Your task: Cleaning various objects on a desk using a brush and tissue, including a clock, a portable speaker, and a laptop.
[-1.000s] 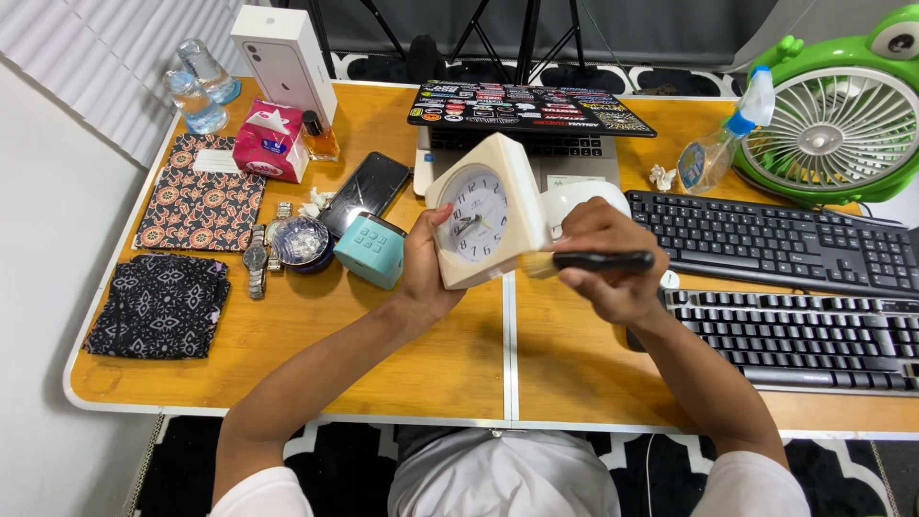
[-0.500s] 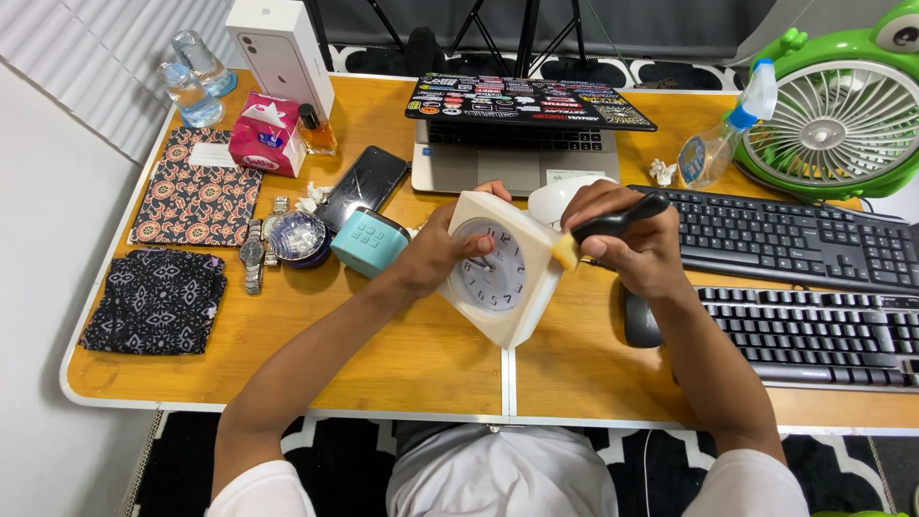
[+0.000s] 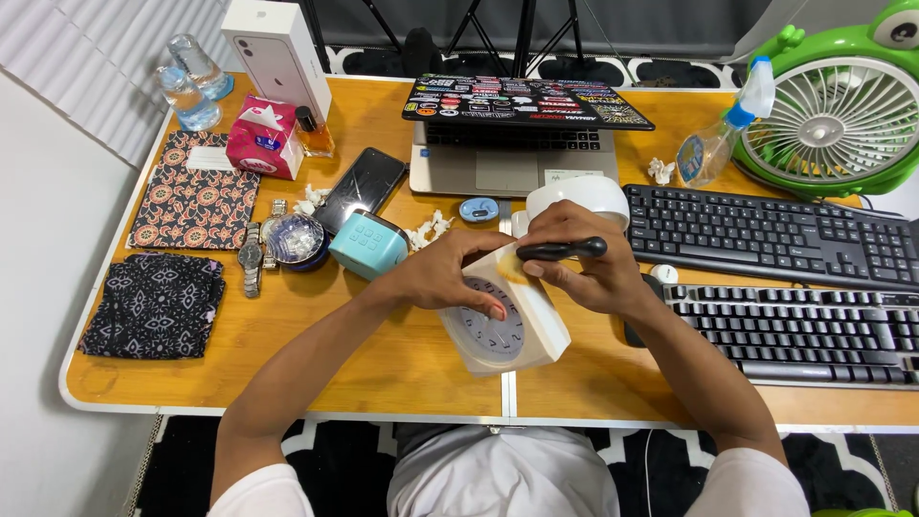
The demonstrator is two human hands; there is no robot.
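My left hand (image 3: 442, 276) grips a cream square alarm clock (image 3: 505, 325) by its top left edge, thumb across the dial. The clock is tilted low over the wooden table (image 3: 383, 364), face toward me. My right hand (image 3: 584, 268) holds a small brush with a black handle (image 3: 563, 250); its pale bristles touch the clock's upper edge.
A teal cube gadget (image 3: 368, 245), dark phone (image 3: 363, 189), wristwatch (image 3: 254, 257) and patterned pouches (image 3: 158, 304) lie left. An open laptop (image 3: 517, 129) sits behind, two black keyboards (image 3: 804, 287) right, a spray bottle (image 3: 720, 134) and green fan (image 3: 833, 105) far right.
The clock came down from upright in front of me to low over the table and rotated. The brush moved from its right side to its top edge.
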